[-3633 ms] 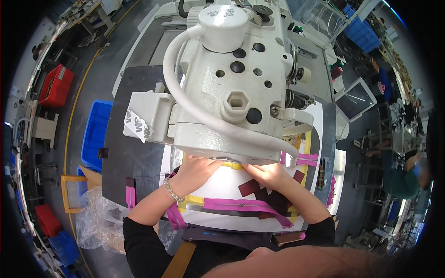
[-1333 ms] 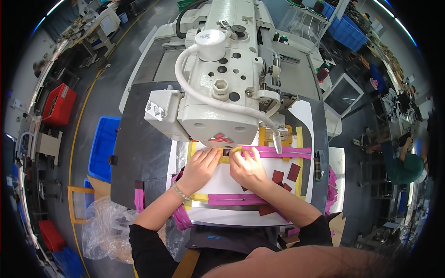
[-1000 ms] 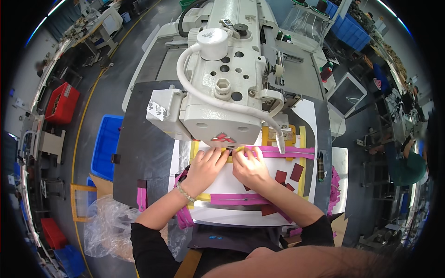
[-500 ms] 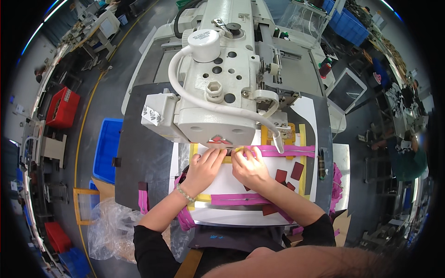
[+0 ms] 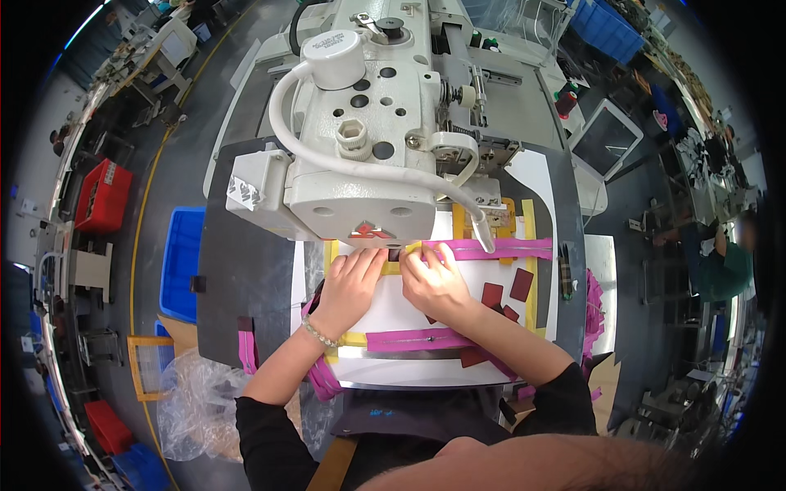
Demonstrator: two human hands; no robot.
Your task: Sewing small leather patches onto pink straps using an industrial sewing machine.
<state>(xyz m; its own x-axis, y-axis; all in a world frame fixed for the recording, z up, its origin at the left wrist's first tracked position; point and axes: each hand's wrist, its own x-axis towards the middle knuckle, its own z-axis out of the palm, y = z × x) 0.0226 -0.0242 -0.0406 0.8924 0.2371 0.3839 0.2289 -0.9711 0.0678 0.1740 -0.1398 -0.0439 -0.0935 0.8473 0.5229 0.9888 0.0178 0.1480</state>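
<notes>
Because the white machine head point(image 5: 364, 192) overhangs the spot, both hands come in low at its front edge, forearms angled from either side, probably to keep a sightline between them.

Left hand point(image 5: 348, 290): fingers gently bent, side by side, tips down left of a small dark patch point(image 5: 394, 255). Looks like steadying; can't tell if anything's pinched.

Right hand point(image 5: 434, 285): fingers curled tighter, bunched at the left end of the upper pink zipper strip point(image 5: 499, 249), just right of the patch. Grip or plain press? Thumb side's hidden, can't tell. Curl would suit fine positioning.

That zipper strip runs right, roughly level, crossing the right-hand yellow strip point(image 5: 530, 303) on the white sheet point(image 5: 385, 315). I'd guess the yellow serves as an alignment mark.

Lower pink zipper strip point(image 5: 401, 340) lies along the sheet's near side, partly under the right forearm. Loose dark red patches point(image 5: 521, 285) sit right of the right hand, presumably there for easy reach.
</notes>
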